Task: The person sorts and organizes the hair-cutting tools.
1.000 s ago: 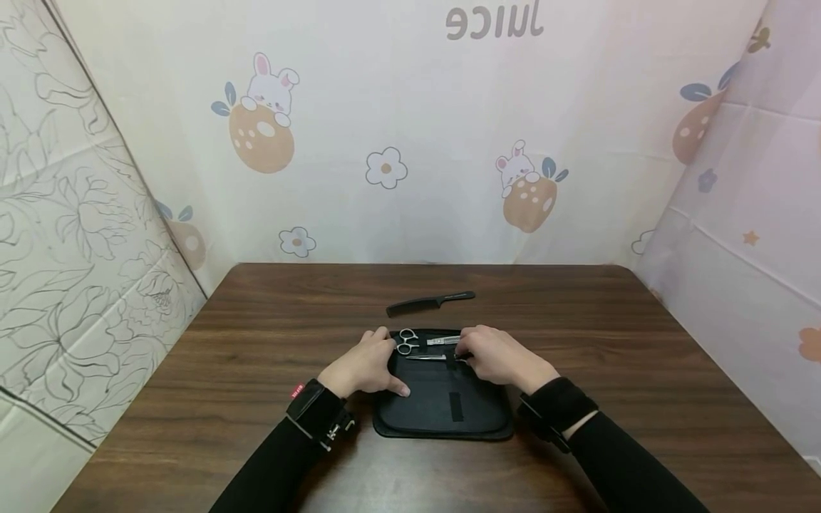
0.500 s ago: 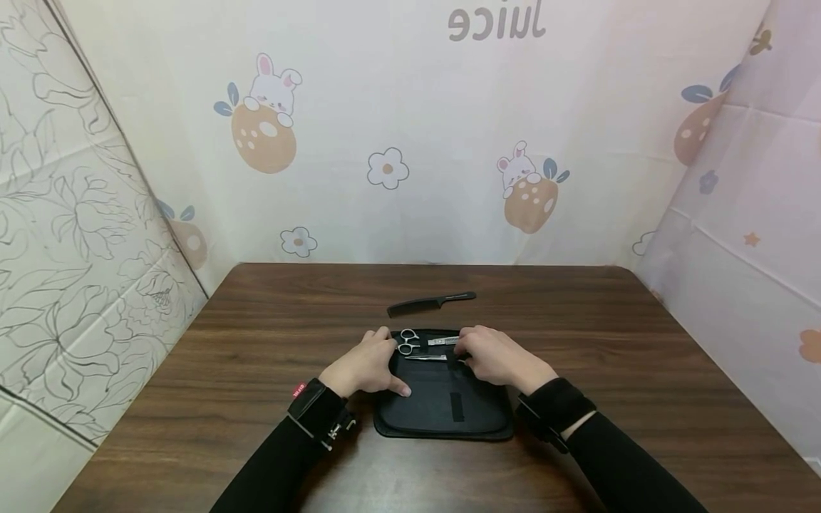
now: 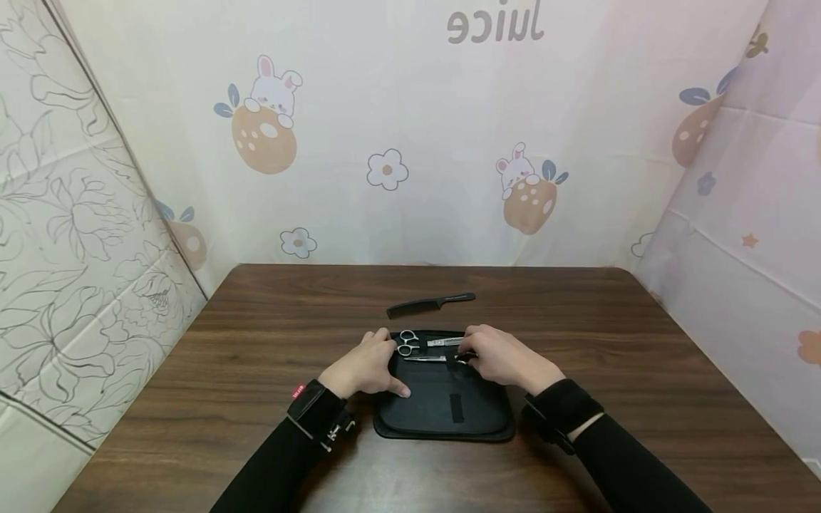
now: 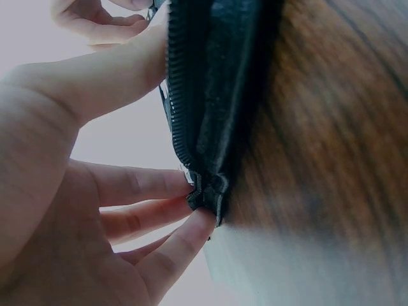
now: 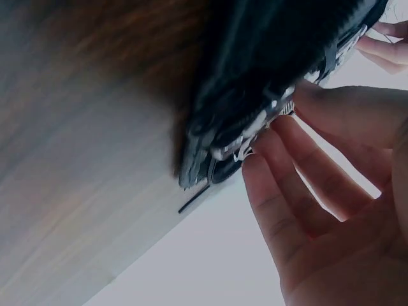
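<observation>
A black zip case (image 3: pixel 417 413) lies open on the table. Across its far part lies a pair of thinning scissors (image 3: pixel 407 343), silver finger rings to the left and toothed blade to the right. Just nearer, a second pair of scissors (image 3: pixel 425 358) points its slim blades left, its handles partly covered by my right hand (image 3: pixel 500 356). That hand pinches these handles with thumb and fingertips. My left hand (image 3: pixel 367 367) rests along the case's left edge, thumb on the inner panel. In the left wrist view, its extended fingers (image 4: pixel 143 185) touch the zip corner (image 4: pixel 197 182).
Beyond the case lies a black comb (image 3: pixel 420 305), handle to the right. A dark elastic loop (image 3: pixel 456 408) crosses the near part of the case panel. The wooden table (image 3: pixel 256 306) meets a printed curtain (image 3: pixel 385 214) at the back.
The right hand has shifted very slightly right, and more of the handles under its fingers shows. The left hand, case and comb keep their places.
</observation>
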`<act>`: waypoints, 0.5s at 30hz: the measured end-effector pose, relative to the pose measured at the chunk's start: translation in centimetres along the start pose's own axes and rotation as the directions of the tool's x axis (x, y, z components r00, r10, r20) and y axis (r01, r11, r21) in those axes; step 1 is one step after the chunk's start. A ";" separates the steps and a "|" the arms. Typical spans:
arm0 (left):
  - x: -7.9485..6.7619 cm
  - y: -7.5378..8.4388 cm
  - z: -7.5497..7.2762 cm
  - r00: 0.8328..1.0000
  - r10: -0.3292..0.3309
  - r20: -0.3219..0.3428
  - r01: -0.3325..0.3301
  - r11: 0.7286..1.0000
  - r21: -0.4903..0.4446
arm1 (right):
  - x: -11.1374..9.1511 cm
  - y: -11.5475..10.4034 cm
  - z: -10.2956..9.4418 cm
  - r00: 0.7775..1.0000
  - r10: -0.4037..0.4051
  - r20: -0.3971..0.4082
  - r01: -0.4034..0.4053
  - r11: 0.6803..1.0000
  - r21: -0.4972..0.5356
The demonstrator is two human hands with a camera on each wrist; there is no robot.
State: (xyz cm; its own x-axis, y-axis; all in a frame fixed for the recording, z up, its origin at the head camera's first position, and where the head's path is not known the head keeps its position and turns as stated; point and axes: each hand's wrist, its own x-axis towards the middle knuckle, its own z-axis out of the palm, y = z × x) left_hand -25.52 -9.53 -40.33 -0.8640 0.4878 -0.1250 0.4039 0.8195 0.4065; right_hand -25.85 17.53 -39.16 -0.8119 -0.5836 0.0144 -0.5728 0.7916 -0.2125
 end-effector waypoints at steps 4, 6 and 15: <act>-0.1 0.1 -0.1 1.000 -0.002 0.001 0.002 1.000 -0.004 | -0.4 0.4 -0.4 1.000 0.003 0.008 -0.003 1.000 -0.011; -0.1 0.1 -0.1 1.000 -0.004 0.002 0.004 1.000 -0.006 | -0.5 0.6 -0.5 1.000 0.009 0.017 -0.009 1.000 -0.010; -0.1 0.1 -0.1 1.000 -0.004 0.000 0.004 1.000 -0.005 | -0.9 1.2 -0.7 0.999 0.018 0.040 -0.017 1.000 -0.014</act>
State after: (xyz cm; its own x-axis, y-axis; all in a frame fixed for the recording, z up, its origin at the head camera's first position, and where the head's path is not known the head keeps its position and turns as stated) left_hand -25.40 -9.52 -40.23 -0.8655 0.4846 -0.1270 0.3989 0.8200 0.4105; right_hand -25.89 19.08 -38.77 -0.8166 -0.5765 -0.0289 -0.5605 0.8039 -0.1987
